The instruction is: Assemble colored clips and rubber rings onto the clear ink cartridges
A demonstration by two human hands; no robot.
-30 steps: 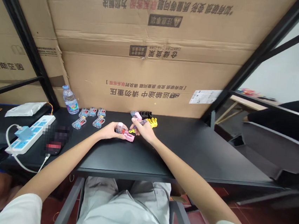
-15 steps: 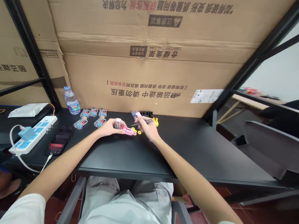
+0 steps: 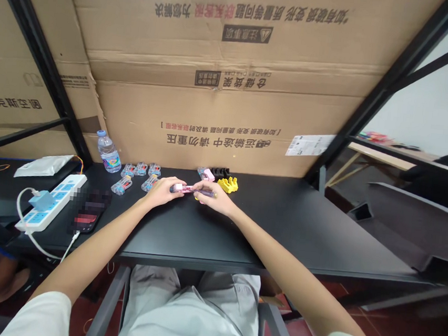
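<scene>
Between the fingers of my left hand [image 3: 161, 192] is a small pink plastic toy part [image 3: 187, 189], with a dark or clear section at its left end. My right hand [image 3: 219, 197] is closed around a slim dark pen-shaped tool [image 3: 208, 193], and its fingertips meet the right end of the pink part. Whether the tool's tip touches the part I cannot tell. Small yellow and pink bits show under my right fingers, mostly covered. Just beyond my hands lie a yellow plastic piece [image 3: 228, 185], black plastic pieces [image 3: 220, 172] and another pink piece [image 3: 208, 175].
Several clear blue-and-red toys [image 3: 122, 185] lie left of my hands. Behind them stands a water bottle [image 3: 108, 152]. Farther left are a white power strip [image 3: 52, 204], a phone [image 3: 86, 218] and a white packet [image 3: 44, 165]. A cardboard wall [image 3: 222, 104] closes the desk's back.
My right hand has come left and down to meet the pink part, uncovering the yellow piece. My left hand has turned the part level. The loose rings are now mostly hidden.
</scene>
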